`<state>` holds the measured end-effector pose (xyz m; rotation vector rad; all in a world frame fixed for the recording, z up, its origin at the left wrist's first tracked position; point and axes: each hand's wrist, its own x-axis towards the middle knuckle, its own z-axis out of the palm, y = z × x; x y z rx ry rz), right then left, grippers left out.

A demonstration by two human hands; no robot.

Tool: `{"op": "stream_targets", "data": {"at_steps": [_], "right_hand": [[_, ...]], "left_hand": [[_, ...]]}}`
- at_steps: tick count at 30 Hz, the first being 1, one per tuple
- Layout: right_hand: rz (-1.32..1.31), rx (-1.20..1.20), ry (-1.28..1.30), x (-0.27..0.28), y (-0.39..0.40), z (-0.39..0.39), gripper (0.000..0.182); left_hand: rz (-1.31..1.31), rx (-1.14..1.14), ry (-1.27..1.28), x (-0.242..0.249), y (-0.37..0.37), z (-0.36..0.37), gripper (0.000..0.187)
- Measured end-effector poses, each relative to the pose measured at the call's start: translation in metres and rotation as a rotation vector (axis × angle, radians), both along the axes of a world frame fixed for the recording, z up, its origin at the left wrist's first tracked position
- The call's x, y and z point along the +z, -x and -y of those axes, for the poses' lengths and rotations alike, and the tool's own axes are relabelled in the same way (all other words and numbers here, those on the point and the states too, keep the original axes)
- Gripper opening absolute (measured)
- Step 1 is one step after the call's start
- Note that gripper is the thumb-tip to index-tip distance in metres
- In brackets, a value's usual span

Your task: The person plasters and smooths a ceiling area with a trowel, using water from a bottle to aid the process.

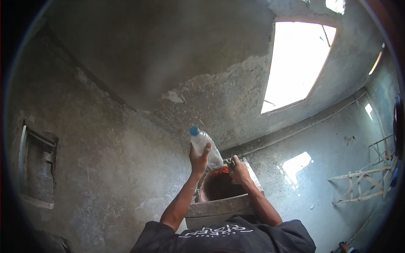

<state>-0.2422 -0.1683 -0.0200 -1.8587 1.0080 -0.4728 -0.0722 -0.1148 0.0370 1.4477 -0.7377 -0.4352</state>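
Observation:
My left hand (199, 160) is wrapped round a clear plastic bottle (209, 144) with a blue cap. The bottle leans, its cap up and to the left, its base over the far rim of a round, dark-mouthed container (201, 192). Bright orange-red shows along that far rim. Closed at the container's right side is my right hand (239, 172), with a small greyish thing (230, 162) at its fingertips that I cannot make out.
A grey board (219, 206) lies between my body and the container. Rough plastered walls (105, 156) surround me, with a recessed niche (40, 166) at left and a bright opening (299, 63) above right. Wooden scaffolding (363, 183) stands at right.

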Motion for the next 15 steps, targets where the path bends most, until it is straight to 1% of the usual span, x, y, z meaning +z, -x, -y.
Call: {"op": "stream_targets", "data": {"at_steps": [1, 3, 5, 6, 7, 8, 9, 10, 11, 12, 13, 15], "right_hand": [[0.005, -0.007, 0.004, -0.001, 0.0, 0.002, 0.024], [0.003, 0.022, 0.03, 0.003, 0.001, -0.003, 0.024], [-0.01, 0.033, -0.004, 0.001, 0.0, -0.005, 0.024], [-0.016, 0.027, 0.04, -0.007, 0.0, -0.006, 0.025], [-0.021, 0.017, 0.089, -0.013, -0.001, -0.005, 0.026], [-0.039, 0.015, 0.012, -0.001, 0.0, -0.003, 0.028], [-0.032, 0.005, 0.03, -0.001, -0.002, 0.0, 0.028], [-0.045, 0.009, 0.014, -0.004, -0.001, -0.001, 0.032], [-0.058, 0.014, -0.002, -0.006, -0.001, -0.001, 0.035], [-0.052, 0.03, 0.002, -0.009, 0.0, 0.001, 0.036], [-0.057, 0.027, 0.006, -0.01, 0.0, 0.002, 0.036], [-0.058, 0.027, 0.011, -0.009, 0.001, 0.002, 0.035]], "left_hand": [[0.068, 0.033, -0.002, -0.002, 0.003, -0.002, 0.048], [0.02, 0.03, -0.038, -0.001, 0.009, -0.017, 0.05], [0.115, 0.052, -0.146, -0.008, 0.009, -0.031, 0.054], [0.122, 0.044, -0.136, -0.009, 0.009, -0.036, 0.054], [0.136, 0.082, -0.129, -0.011, 0.01, -0.043, 0.055], [0.151, 0.118, -0.112, -0.013, 0.008, -0.045, 0.057], [0.158, 0.109, -0.093, -0.021, 0.007, -0.05, 0.057], [0.133, 0.188, -0.099, -0.032, 0.007, -0.058, 0.057], [0.106, 0.267, -0.106, -0.03, 0.007, -0.058, 0.056], [0.103, 0.263, -0.097, -0.027, 0.007, -0.057, 0.056], [0.097, 0.267, -0.139, -0.007, 0.013, -0.058, 0.055], [0.084, 0.273, -0.186, -0.001, 0.01, -0.06, 0.054]]}}
